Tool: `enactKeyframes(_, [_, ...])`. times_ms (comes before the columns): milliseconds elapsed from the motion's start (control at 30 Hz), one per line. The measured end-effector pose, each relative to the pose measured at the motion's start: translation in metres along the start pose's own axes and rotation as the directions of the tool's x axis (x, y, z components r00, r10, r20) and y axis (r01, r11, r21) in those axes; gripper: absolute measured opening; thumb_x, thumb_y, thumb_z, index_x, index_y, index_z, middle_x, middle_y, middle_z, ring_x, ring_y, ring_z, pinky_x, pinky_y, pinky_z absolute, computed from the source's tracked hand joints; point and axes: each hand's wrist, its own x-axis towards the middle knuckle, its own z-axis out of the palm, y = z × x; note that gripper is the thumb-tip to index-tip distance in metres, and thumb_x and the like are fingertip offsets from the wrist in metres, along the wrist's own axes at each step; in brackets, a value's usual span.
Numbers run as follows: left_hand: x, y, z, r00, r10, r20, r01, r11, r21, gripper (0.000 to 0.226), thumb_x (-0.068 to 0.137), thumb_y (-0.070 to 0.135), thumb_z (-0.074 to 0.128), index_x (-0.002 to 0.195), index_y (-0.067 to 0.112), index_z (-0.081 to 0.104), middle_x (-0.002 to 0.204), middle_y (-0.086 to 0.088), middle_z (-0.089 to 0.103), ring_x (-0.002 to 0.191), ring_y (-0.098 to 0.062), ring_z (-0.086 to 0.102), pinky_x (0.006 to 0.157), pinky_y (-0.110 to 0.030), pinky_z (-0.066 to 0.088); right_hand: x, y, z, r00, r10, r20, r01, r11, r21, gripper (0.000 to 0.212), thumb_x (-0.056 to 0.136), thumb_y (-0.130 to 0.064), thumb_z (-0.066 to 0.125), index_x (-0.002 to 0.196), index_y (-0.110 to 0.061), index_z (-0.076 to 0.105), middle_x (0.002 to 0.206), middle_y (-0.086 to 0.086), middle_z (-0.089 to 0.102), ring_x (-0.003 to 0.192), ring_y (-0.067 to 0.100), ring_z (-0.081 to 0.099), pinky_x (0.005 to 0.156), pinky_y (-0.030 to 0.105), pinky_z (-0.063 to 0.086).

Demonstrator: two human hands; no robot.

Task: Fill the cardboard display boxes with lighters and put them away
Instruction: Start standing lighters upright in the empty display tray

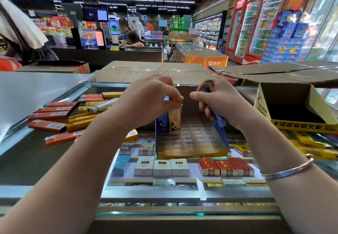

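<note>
- Left hand point(151, 96): frame centre, fingertips pinching the top of a gold lighter point(175, 122) upright in the display box point(192, 154).
- Right hand point(217, 102): curled round blue lighters point(218, 122), above the box's right edge.
- Display box: mid-table point(27, 160), mostly unfilled.
- Loose lighters point(54, 114): left of frame.

A supermarket: drink fridges point(256, 27), checkout screens point(114, 27), and a glass cigarette counter point(150, 194).

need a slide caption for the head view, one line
Left hand lowers a gold lighter into the display box on the glass counter; right hand holds blue lighters.
</note>
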Motion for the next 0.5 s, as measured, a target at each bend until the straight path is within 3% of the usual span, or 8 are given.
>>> enactKeyframes(167, [0.001, 0.0, 0.009, 0.998, -0.046, 0.031, 0.048, 0.998, -0.039, 0.017, 0.082, 0.028, 0.065, 0.097, 0.025, 0.072, 0.108, 0.006, 0.061, 0.098, -0.009, 0.052, 0.082, -0.032, 0.047, 0.001, 0.0, 0.001, 1.0, -0.002, 0.004, 0.002, 1.0, -0.011, 0.022, 0.088, -0.026, 0.063, 0.085, -0.005, 0.057, 0.063, 0.014, 0.062, 0.043, 0.015, 0.054, 0.042, 0.024, 0.045])
enactKeyframes(300, [0.0, -0.003, 0.009, 0.994, -0.091, 0.06, 0.101, 0.975, -0.199, 0.02, 0.081, 0.02, 0.069, 0.101, 0.022, 0.071, 0.104, 0.008, 0.065, 0.094, -0.006, 0.06, 0.086, -0.035, 0.051, 0.0, -0.001, 0.0, 0.999, 0.05, 0.0, -0.049, 0.991, 0.123, 0.022, 0.088, -0.032, 0.062, 0.081, -0.012, 0.056, 0.062, 0.01, 0.067, 0.046, 0.015, 0.058, 0.044, 0.023, 0.048])
enactKeyframes(400, [0.0, -0.005, 0.011, 0.994, -0.099, 0.048, 0.108, 0.967, -0.232, 0.022, 0.079, 0.02, 0.071, 0.101, 0.023, 0.071, 0.101, 0.007, 0.066, 0.094, -0.008, 0.062, 0.086, -0.038, 0.05, 0.003, -0.002, -0.002, 0.996, 0.075, -0.04, -0.065, 0.974, 0.219, 0.027, 0.087, -0.039, 0.06, 0.073, -0.015, 0.06, 0.064, 0.005, 0.07, 0.06, 0.014, 0.06, 0.063, 0.033, 0.052])
enactKeyframes(467, [0.001, -0.004, 0.013, 0.994, -0.099, 0.047, 0.107, 0.961, -0.256, 0.023, 0.079, 0.02, 0.071, 0.101, 0.024, 0.07, 0.101, 0.007, 0.066, 0.094, -0.008, 0.061, 0.085, -0.037, 0.05, 0.004, -0.002, -0.004, 0.991, 0.066, -0.112, -0.039, 0.973, 0.226, 0.037, 0.085, -0.044, 0.06, 0.062, -0.015, 0.062, 0.068, 0.003, 0.069, 0.073, 0.015, 0.058, 0.081, 0.039, 0.045])
enactKeyframes(500, [0.001, -0.003, 0.015, 0.995, -0.094, 0.044, 0.102, 0.96, -0.262, 0.023, 0.079, 0.019, 0.071, 0.102, 0.025, 0.069, 0.101, 0.007, 0.065, 0.094, -0.007, 0.061, 0.086, -0.036, 0.05, 0.004, -0.002, -0.006, 0.99, 0.059, -0.125, -0.028, 0.97, 0.241, 0.037, 0.085, -0.044, 0.06, 0.061, -0.015, 0.061, 0.068, 0.002, 0.067, 0.073, 0.015, 0.056, 0.082, 0.039, 0.044])
